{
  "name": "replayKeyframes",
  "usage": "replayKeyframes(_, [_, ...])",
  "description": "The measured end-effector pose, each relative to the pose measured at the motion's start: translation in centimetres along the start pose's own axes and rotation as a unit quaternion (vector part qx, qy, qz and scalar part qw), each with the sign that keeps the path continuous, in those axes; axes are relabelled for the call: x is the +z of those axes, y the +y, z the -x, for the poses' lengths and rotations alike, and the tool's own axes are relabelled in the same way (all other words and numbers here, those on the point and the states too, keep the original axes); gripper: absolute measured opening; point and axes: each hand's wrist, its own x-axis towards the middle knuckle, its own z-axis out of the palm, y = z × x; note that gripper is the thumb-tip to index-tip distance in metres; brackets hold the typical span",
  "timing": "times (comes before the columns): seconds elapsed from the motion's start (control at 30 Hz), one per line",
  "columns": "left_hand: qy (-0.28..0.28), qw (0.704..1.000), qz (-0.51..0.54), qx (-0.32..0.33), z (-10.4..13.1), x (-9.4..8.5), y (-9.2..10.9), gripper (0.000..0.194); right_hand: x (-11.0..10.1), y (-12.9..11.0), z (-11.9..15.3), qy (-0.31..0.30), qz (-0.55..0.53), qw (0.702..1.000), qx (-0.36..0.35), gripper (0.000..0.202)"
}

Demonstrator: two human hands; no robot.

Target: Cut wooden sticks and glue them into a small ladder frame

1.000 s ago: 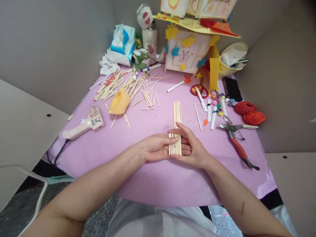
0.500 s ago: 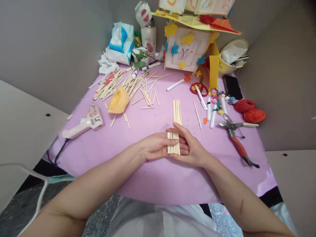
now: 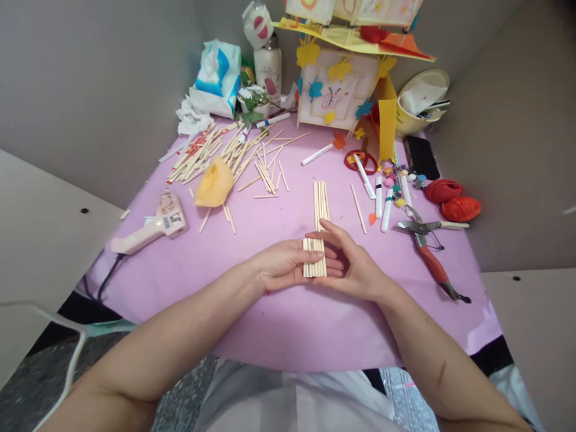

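Note:
A flat row of short wooden sticks [image 3: 314, 267] lies across my left hand [image 3: 283, 264], whose thumb presses on top of them. From the right, my right hand [image 3: 355, 264] spans the same row, its forefinger by the upper ends and its thumb by the lower ends. Just beyond my hands, several longer wooden sticks [image 3: 321, 201] lie side by side on the table, their near ends hidden by my right hand. One single stick [image 3: 359, 208] rests apart to their right.
Left are a glue gun [image 3: 168, 219], a yellowish curved piece [image 3: 215, 182] and a loose stick pile [image 3: 225, 147]. Red-handled pruning shears [image 3: 429, 258], markers [image 3: 387, 210], red scissors [image 3: 361, 161] and yarn [image 3: 461, 209] lie right. A decorated stick house [image 3: 335, 90] stands behind.
My right thumb and forefinger have shifted slightly about the short sticks' ends, and more of their lower ends shows. The whole view has moved a little. My left hand keeps its hold.

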Motion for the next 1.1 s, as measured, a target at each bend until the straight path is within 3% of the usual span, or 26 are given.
replayKeyframes(0.23, [-0.012, 1.0, 0.007, -0.003, 0.0, 0.0, 0.1, 0.019, 0.1, 0.1, 0.0, 0.018, -0.003, 1.0, -0.013, 0.094])
replayKeyframes(0.47, [-0.015, 1.0, -0.002, 0.0, -0.2, -0.3, -0.2, 0.02, 0.5, 0.2, 0.0, 0.009, -0.015, 0.999, -0.037, 0.109])
replayKeyframes(0.7, [-0.046, 0.999, -0.011, 0.005, -0.3, 0.1, -0.4, 0.019, 0.9, -0.2, 0.1, 0.017, -0.009, 1.0, -0.012, 0.094])
replayKeyframes(1.1, [-0.026, 1.0, -0.005, 0.017, -0.3, 0.3, -0.4, 0.018, 1.1, 0.0, 0.1, 0.008, -0.034, 0.999, -0.002, 0.094])
